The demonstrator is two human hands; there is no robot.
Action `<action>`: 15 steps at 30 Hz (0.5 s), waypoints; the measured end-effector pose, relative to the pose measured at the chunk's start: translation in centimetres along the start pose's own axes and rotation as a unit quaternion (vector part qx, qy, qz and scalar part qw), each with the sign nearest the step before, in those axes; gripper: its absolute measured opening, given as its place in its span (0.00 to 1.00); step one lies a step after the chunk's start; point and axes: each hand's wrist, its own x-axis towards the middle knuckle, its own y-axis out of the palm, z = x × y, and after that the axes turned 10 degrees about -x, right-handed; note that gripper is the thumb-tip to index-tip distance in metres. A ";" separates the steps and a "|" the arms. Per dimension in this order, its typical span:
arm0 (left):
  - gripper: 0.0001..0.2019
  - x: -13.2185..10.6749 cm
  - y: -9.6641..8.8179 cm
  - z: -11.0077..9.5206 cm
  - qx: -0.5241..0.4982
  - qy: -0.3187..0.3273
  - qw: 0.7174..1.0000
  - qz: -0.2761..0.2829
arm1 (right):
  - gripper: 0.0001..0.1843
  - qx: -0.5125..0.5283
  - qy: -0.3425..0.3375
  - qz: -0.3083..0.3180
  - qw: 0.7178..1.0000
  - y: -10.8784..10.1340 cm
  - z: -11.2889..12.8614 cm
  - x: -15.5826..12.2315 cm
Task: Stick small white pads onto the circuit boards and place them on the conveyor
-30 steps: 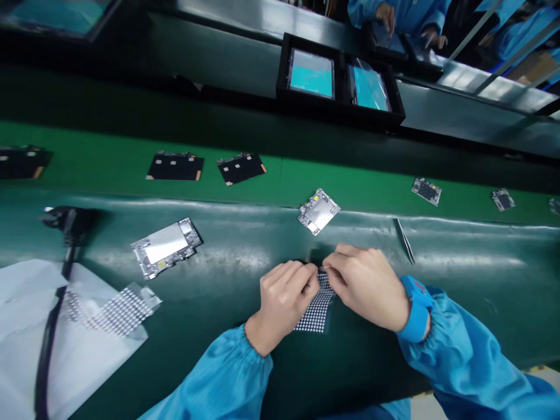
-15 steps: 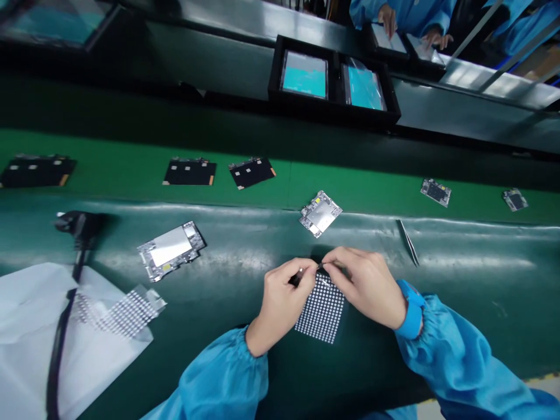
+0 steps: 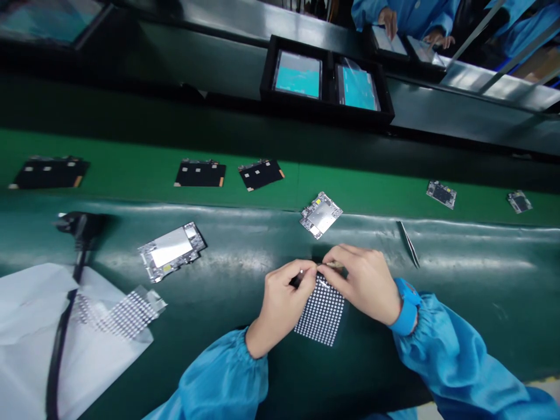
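A dark sheet covered in rows of small white dots [image 3: 322,315] lies on the dark green mat in front of me. My left hand [image 3: 282,303] pinches its upper edge, holding a thin dark tool-like piece. My right hand [image 3: 365,283] is closed in a pinch over the sheet's top corner, fingertips meeting those of the left. What the right fingers grip is too small to name. A silver circuit board [image 3: 320,213] lies just beyond my hands.
Metal tweezers [image 3: 409,242] lie right of my hands. A larger silver board [image 3: 171,249] and another dotted sheet [image 3: 125,312] on white paper are at the left. Black boards [image 3: 200,173] ride the green belt. Trays with blue screens [image 3: 297,74] stand beyond; another person's hands [image 3: 387,17] work there.
The dotted sheet has been uncovered and lies flatter below my hands. The boards on the belt have drifted right. My hands stay pinched together at the sheet's top.
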 end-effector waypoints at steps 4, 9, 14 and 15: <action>0.09 0.0 -0.1 0.0 -0.002 0.005 1.000 0.006 | 0.07 0.030 -0.002 0.003 1.000 -0.2 0.1 0.4; 0.09 0.0 -0.3 0.0 -0.015 -0.001 1.000 0.004 | 0.08 0.107 0.021 0.004 0.994 -0.2 -0.4 1.0; 0.08 -0.1 -0.2 0.3 -0.022 -0.006 1.000 -0.004 | 0.10 0.164 0.038 0.025 0.985 -0.2 -1.6 1.3; 0.08 -0.1 -0.2 0.4 -0.023 -0.007 1.000 -0.004 | 0.10 0.167 0.035 0.029 0.985 -0.2 -1.7 1.3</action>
